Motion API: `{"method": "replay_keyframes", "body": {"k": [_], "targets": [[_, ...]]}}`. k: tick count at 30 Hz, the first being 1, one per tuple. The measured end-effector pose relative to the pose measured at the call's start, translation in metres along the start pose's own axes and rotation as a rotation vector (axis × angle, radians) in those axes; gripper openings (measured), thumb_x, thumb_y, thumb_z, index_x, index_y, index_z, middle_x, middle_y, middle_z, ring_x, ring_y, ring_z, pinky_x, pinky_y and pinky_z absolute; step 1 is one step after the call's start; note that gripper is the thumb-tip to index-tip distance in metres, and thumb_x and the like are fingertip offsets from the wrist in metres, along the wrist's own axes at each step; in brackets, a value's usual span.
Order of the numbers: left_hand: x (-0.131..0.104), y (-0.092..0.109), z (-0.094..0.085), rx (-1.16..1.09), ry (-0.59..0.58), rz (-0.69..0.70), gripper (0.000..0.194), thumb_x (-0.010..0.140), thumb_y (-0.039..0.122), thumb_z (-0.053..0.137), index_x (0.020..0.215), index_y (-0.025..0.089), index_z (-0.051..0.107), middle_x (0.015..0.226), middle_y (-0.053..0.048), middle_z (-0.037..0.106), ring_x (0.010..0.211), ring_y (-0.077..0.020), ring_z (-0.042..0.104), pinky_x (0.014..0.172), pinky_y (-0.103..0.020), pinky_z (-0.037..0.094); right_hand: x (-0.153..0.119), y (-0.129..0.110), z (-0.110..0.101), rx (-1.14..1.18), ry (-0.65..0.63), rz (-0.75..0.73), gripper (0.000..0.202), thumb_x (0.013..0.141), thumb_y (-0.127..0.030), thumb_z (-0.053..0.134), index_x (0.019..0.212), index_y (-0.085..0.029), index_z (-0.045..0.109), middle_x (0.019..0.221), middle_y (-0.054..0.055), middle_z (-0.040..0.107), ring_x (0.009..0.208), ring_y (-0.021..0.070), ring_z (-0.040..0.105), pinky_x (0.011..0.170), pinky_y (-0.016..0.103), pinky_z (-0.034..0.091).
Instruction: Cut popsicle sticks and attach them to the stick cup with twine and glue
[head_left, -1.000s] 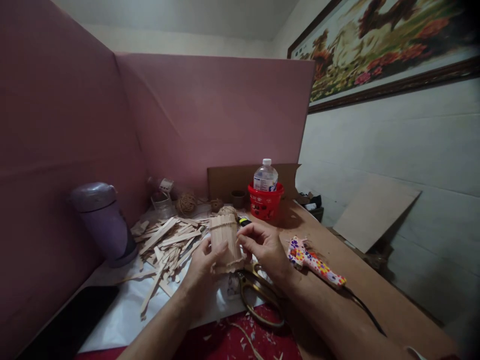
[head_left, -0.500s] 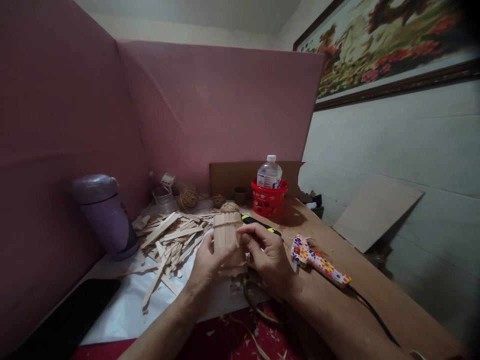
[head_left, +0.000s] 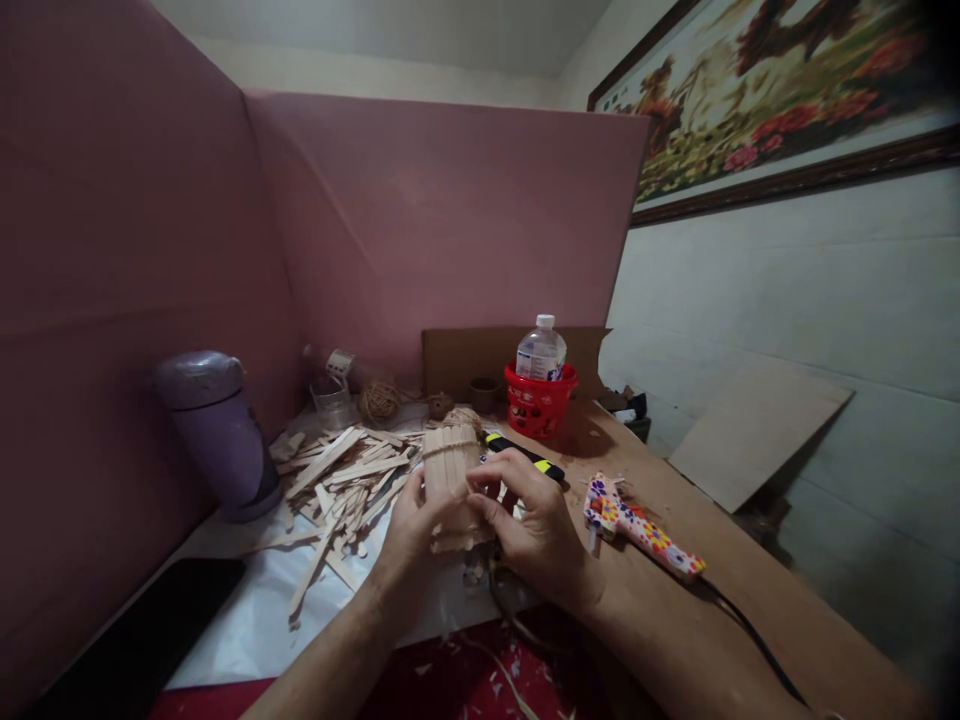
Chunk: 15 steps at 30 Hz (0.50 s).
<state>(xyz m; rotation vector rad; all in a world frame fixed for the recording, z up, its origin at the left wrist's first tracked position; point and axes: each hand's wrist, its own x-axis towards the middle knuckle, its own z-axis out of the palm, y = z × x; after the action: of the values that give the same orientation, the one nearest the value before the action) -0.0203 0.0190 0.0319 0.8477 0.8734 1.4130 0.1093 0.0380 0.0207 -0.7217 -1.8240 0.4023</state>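
Note:
Between my hands is a small craft piece of pale wooden sticks [head_left: 450,463], set side by side with twine tied around its upper part. My left hand [head_left: 415,522] is closed around its left side, thumb across the front. At its right side, my right hand [head_left: 529,515] has thumb and fingertips bent close together at the sticks; whether something small is pinched there I cannot make out. Scissors [head_left: 517,620] lie partly hidden below my right hand. Loose wooden sticks [head_left: 349,490] are heaped left of my hands.
A floral hot glue gun [head_left: 637,528] with a cord lies at the right. Behind stand a red bucket [head_left: 538,405] holding a bottle [head_left: 541,350], a twine ball [head_left: 380,402] and a glass [head_left: 332,402]. A black-and-yellow cutter [head_left: 525,455], purple tumbler [head_left: 221,435] and dark phone [head_left: 150,630] lie around.
The stick piece has shifted slightly left and turned a little in my left hand. My right hand's fingers have moved slightly left along its edge. The view has moved slightly.

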Motion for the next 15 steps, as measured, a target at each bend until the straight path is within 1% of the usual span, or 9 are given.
{"method": "replay_keyframes", "body": {"k": [3,8,11,15], "targets": [[0.001,-0.001,-0.001,-0.01,-0.009,0.007,0.047,0.065,0.034,0.072,0.105,0.015,0.058,0.09,-0.009,0.07,0.068,-0.0183,0.065,0.06,-0.027,0.05,0.001,0.0,-0.001,0.01,0.004,0.012,0.011,0.083,-0.011,0.056,0.089,-0.018,0.063,0.083,0.003,0.055,0.073,0.0151,0.053,0.066,0.027,0.043],[0.008,-0.007,-0.01,0.054,-0.031,0.035,0.049,0.065,0.035,0.074,0.107,0.015,0.058,0.097,-0.01,0.069,0.076,-0.0205,0.066,0.068,-0.029,0.05,0.0,0.0,0.0,-0.01,0.007,-0.012,0.013,0.083,-0.009,0.054,0.09,-0.018,0.062,0.085,0.003,0.056,0.075,0.0152,0.054,0.067,0.026,0.042],[0.011,-0.01,-0.013,0.061,-0.021,0.033,0.052,0.062,0.035,0.076,0.106,0.014,0.058,0.094,-0.009,0.069,0.074,-0.0205,0.066,0.067,-0.029,0.05,0.0,-0.001,0.0,-0.04,0.009,0.034,0.011,0.082,-0.009,0.055,0.085,-0.018,0.059,0.083,0.002,0.056,0.075,0.0153,0.053,0.067,0.027,0.042],[0.01,-0.01,-0.012,0.066,-0.021,0.06,0.049,0.065,0.035,0.074,0.106,0.014,0.057,0.093,-0.008,0.069,0.076,-0.0202,0.065,0.066,-0.028,0.05,0.002,-0.004,-0.001,-0.05,-0.004,0.063,0.011,0.082,-0.01,0.055,0.077,-0.019,0.057,0.08,0.002,0.056,0.074,0.0155,0.053,0.067,0.027,0.041]]}}
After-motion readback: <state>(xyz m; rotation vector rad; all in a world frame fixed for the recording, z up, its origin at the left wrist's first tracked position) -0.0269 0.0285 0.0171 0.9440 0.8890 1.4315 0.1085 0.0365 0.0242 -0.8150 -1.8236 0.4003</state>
